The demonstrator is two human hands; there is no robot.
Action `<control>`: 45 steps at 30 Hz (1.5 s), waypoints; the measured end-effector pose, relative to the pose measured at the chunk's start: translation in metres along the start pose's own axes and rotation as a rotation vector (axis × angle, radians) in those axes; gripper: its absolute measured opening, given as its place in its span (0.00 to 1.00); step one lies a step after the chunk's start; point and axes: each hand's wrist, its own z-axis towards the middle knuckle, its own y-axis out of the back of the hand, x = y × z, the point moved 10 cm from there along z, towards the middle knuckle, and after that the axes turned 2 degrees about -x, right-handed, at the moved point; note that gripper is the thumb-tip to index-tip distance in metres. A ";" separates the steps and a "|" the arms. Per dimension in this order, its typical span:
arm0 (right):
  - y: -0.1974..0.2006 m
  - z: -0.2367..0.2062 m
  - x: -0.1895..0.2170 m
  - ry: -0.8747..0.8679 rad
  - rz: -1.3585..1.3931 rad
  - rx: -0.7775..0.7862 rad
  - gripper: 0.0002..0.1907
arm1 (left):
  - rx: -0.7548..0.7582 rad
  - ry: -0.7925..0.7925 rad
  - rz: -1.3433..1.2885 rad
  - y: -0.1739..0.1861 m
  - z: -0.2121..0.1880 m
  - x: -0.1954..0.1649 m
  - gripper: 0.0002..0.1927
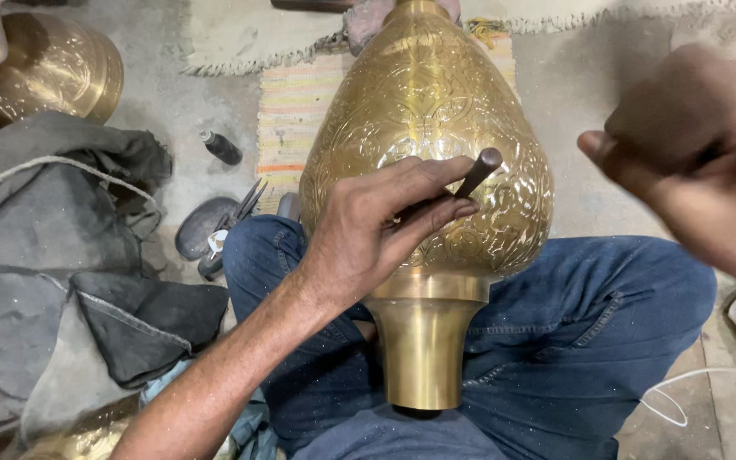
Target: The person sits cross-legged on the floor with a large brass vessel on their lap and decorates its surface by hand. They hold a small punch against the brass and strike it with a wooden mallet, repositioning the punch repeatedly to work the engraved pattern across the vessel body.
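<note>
Pinching punch (477, 173) against brass vase (426, 128), left grip (376, 226); right grip (692, 153) blurred, state unclear; grey cloth (53, 255) beside.

Second brass vessel (57, 64) at upper left on concrete floor (572, 179), crumpled grey cloth (53, 247) beneath it, small dark bottle (221, 147) beside striped mat (287, 119), metal snips (230, 223) on dark stone (200, 227), white cord (700, 383) at lower right, fringed rug (240, 38) beyond.

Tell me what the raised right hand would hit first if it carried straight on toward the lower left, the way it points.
Most likely the dark metal punch that the left hand holds against the engraved brass vase. The right hand is blurred, so depth and exact line are uncertain.
</note>
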 end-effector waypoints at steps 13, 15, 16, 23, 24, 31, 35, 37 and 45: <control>0.003 0.017 0.033 -0.041 -0.356 0.063 0.12 | -0.006 -0.006 -0.005 0.000 0.001 -0.002 0.17; 0.005 0.009 0.005 -0.328 0.041 -0.005 0.07 | -0.016 -0.010 0.018 0.001 0.001 -0.003 0.18; 0.004 0.012 0.018 -0.174 -0.176 0.026 0.09 | -0.022 -0.008 0.029 0.002 0.000 -0.003 0.18; -0.001 0.014 0.027 -0.102 -0.312 0.102 0.14 | -0.019 -0.041 0.014 0.004 0.000 -0.006 0.15; -0.007 0.013 0.035 0.005 -0.534 0.170 0.15 | -0.007 -0.039 0.035 0.003 -0.001 -0.006 0.14; 0.007 0.009 0.037 0.012 -0.159 -0.031 0.16 | 0.016 -0.042 0.051 0.001 0.001 -0.005 0.12; 0.002 0.005 0.013 -0.141 -0.138 0.004 0.13 | -0.009 -0.038 -0.019 0.005 0.000 -0.006 0.17; -0.004 0.005 0.009 -0.178 -0.156 0.056 0.12 | 0.029 0.018 -0.039 0.001 0.000 0.000 0.16; 0.002 0.018 0.051 0.026 -0.289 0.012 0.13 | -0.013 -0.047 0.030 0.005 0.000 -0.005 0.17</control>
